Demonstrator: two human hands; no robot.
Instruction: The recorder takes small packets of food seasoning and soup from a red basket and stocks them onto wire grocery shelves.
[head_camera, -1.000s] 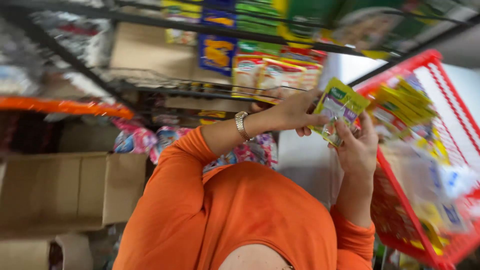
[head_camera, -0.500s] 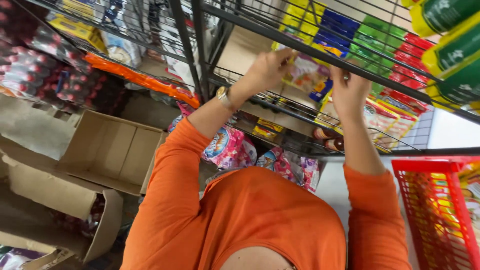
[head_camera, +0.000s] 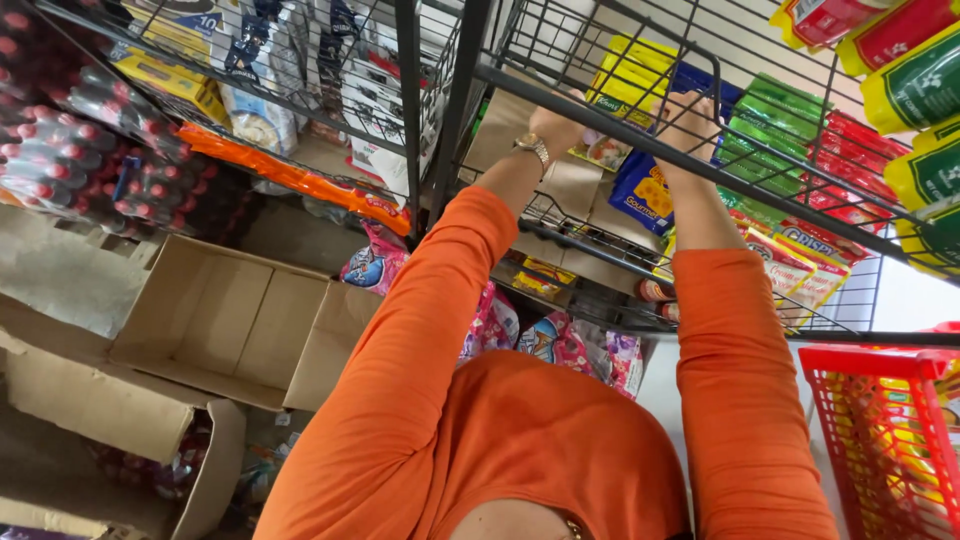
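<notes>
Both my arms, in orange sleeves, reach up into a black wire shelf (head_camera: 600, 95). My left hand (head_camera: 556, 124), with a gold wristwatch, grips a yellow-green snack packet (head_camera: 603, 150) just inside the shelf. My right hand (head_camera: 690, 118) is a little to the right, fingers up against a row of yellow packets (head_camera: 640, 75) and above a blue packet (head_camera: 640, 192). A shelf bar crosses in front of that hand and hides its fingertips.
Green, red and yellow packets (head_camera: 790, 130) fill the shelf to the right. A red plastic basket (head_camera: 880, 440) with packets sits at lower right. Open cardboard boxes (head_camera: 215, 315) lie on the floor at left, beside packs of red-capped bottles (head_camera: 70, 150). Pink bags (head_camera: 560, 345) hang below.
My hands lifted the packets out of the red basket and up into the wire shelf. The view swung left, so the basket now sits at the lower right.
</notes>
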